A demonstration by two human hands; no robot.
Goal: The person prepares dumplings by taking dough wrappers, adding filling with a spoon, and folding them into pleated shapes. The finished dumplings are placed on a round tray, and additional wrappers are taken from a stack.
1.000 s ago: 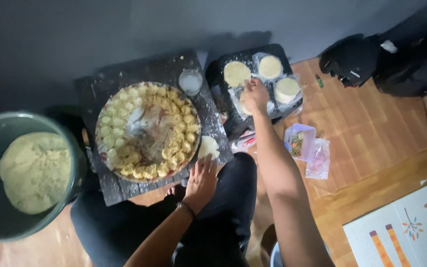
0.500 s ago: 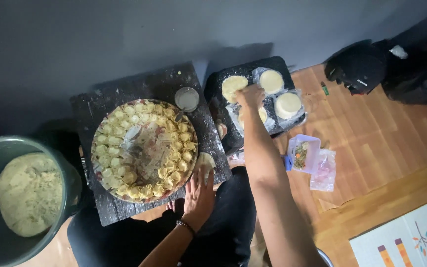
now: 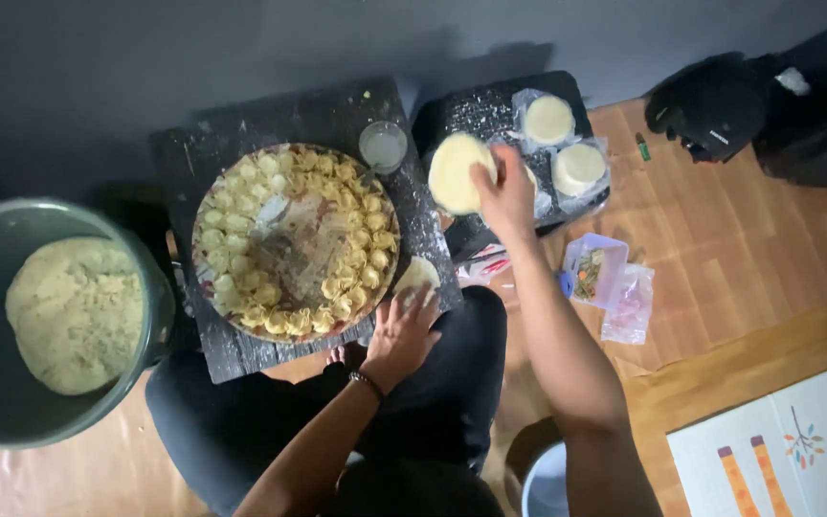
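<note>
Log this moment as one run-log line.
right hand: lifting dough round | left hand: flat on dough piece | dumpling tray: nearly full

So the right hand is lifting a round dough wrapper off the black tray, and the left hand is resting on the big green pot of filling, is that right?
Not quite. The head view shows the left hand resting on a dough wrapper at the edge of the dark board, apart from the green pot. The right hand does lift a round wrapper by the black tray.
</note>
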